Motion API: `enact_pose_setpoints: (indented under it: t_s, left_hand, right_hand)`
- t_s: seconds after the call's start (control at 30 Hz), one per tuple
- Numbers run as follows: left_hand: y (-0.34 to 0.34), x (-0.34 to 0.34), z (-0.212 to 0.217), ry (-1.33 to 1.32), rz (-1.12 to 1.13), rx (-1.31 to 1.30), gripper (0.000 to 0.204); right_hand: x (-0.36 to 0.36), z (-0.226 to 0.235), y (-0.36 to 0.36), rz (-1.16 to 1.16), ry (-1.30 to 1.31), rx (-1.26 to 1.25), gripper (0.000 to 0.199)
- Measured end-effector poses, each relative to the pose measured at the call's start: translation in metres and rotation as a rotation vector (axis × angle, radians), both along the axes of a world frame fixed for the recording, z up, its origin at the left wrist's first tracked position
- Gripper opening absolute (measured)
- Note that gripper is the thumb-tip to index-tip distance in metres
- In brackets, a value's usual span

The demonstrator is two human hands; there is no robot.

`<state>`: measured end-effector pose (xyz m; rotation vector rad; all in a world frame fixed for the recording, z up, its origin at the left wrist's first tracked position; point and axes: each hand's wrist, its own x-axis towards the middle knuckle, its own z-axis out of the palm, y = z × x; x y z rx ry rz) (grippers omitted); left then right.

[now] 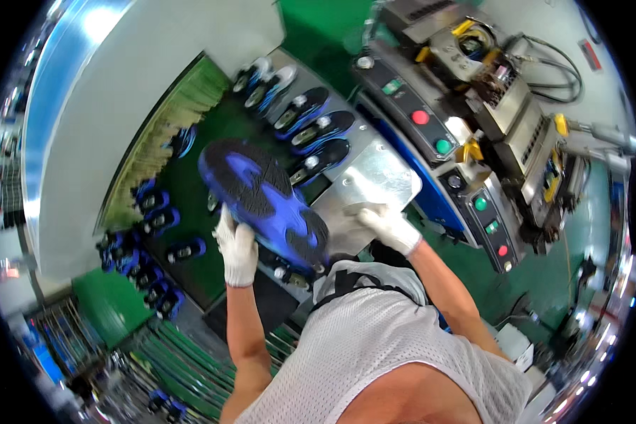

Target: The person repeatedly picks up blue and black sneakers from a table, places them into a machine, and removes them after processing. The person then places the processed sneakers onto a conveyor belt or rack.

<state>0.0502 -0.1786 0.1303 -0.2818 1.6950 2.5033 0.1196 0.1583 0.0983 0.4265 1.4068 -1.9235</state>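
My left hand [236,249], in a white knitted glove, is closed on the edge of a blue and black shoe [261,198]. The shoe is held with its patterned sole up, tilted, its heel end toward my body. My right hand [390,225], also gloved, is over the bare metal plate, apart from the shoe. Its fingers stretch to the left and look greyish and blurred at the tips; I make out nothing held in them. Beneath the held shoe, another dark shoe [287,275] shows partly.
Several shoes [321,132] line the far side of a green conveyor belt [222,134]; more blue and black shoes [155,283] cluster at left. A fringed curtain [159,131] hangs from a white machine housing [106,141]. Right of the metal plate [381,177] stands a press machine [473,141] with coloured buttons.
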Motion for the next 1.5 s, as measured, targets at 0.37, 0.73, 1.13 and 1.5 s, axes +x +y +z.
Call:
enact_pose_setpoints:
  t_s: [0.37, 0.73, 1.13, 1.5]
  left_hand:
    - [0.267, -0.04, 0.094, 0.204, -0.516, 0.172, 0.078]
    - [0.626, -0.314, 0.048, 0.936, -0.714, -0.97, 0.076]
    - [0.703, -0.382, 0.021, 0.7, -0.653, -1.299, 0.07]
    - [0.413, -0.204, 0.088, 0.74, -0.252, -0.819, 0.053]
  right_hand:
    - [0.034, 0.032, 0.109, -0.422, 0.114, -0.689, 0.079]
    - [0.088, 0.086, 0.293, -1.161, 0.353, -0.458, 0.082]
    - [0.102, 0.073, 0.329, -1.377, 0.289, -0.24, 0.056]
    - [-0.18, 0.145, 0.355, -1.075, 0.415, -0.288, 0.031]
